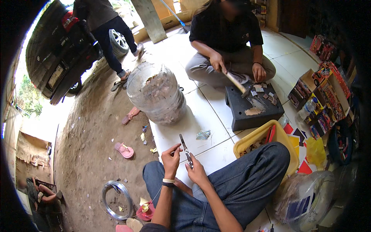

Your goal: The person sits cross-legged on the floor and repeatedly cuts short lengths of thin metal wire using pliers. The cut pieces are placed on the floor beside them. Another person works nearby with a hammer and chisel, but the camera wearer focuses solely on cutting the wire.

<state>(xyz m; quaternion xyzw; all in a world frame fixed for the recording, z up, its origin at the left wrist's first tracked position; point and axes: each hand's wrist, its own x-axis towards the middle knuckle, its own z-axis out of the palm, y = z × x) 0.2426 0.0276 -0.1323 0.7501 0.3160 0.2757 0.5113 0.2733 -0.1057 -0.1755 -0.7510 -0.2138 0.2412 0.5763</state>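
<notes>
While the person sits cross-legged on the white tiled floor point(208, 112), both hands meet above the lap at roughly 6 o'clock of the view. Right hand point(197, 172): fingers wrapped around the handles of a pair of pliers point(185, 149), nose pointing up toward 12 o'clock; held upright, presumably so the tip stays in sight. Left hand point(171, 158): thumb and forefinger pinched together close beside the pliers' nose, the other fingers curled. What is pinched is too thin to make out; a fine wire point(156, 195) seems to trail down past the wrist toward 7 o'clock, so the pinch probably steadies its end for the pliers.

A wire coil point(115, 200) lies on the dirt at 8 o'clock of the hands, near enough to feed from. A yellow tray point(251, 140) with small pieces sits at 2 o'clock, just beside the raised right knee, within reach.

A second person sits at 1 o'clock, well apart, one hand gripping a hammer point(236, 83) over a black block point(253, 108) that serves as an anvil, the other hand resting by small pieces on it. A large clear jar point(156, 92) of scraps stands at 11 o'clock, between the two workers. A third person stands by a dark car point(54, 58) at 10 o'clock.
</notes>
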